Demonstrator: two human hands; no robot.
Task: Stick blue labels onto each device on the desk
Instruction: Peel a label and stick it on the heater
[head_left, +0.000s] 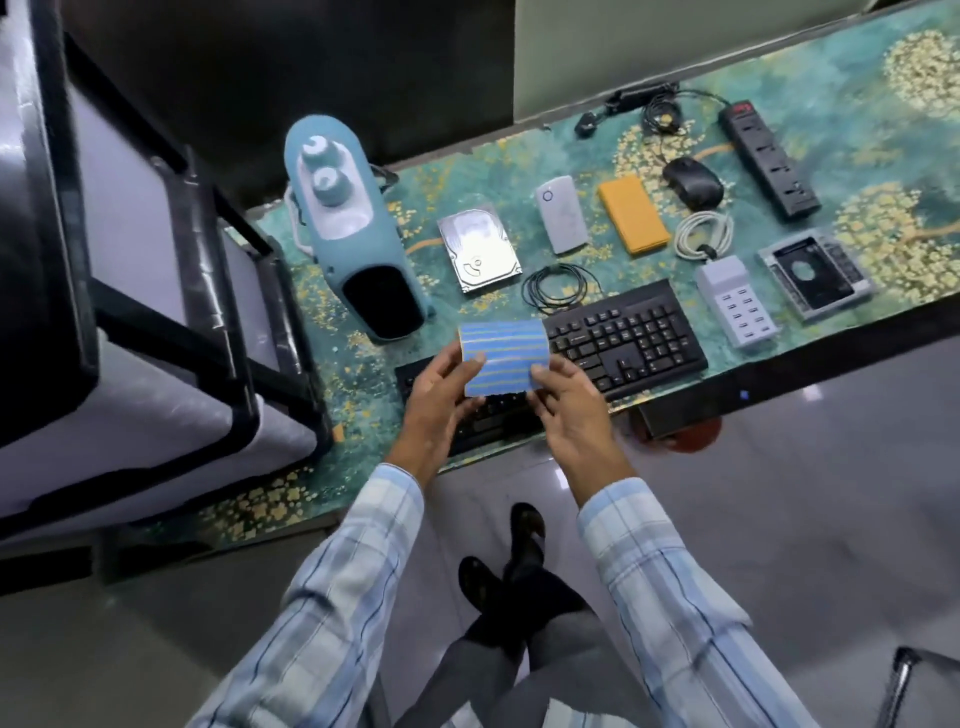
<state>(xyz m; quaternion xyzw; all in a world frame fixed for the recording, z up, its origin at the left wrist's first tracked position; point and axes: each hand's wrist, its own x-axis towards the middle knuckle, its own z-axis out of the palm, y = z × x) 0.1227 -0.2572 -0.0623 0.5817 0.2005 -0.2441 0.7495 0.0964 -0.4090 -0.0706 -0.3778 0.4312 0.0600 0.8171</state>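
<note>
Fingers (475, 362) of two hands clasping one label sheet (503, 358) above one keyboard (626, 340).

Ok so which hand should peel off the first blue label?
Probably the right hand: its fingertips pinch the label sheet's lower right corner, while the left hand grips the sheet's left side and can steady it.

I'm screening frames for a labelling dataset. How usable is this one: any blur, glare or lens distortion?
Head view: wide-angle bending bows the desk edge and the frame at left; the label sheet and both hands, left and right, are slightly motion-blurred; glare whitens the hard drive; the upper left is dark, while the keyboard and mouse stay readable.
</note>
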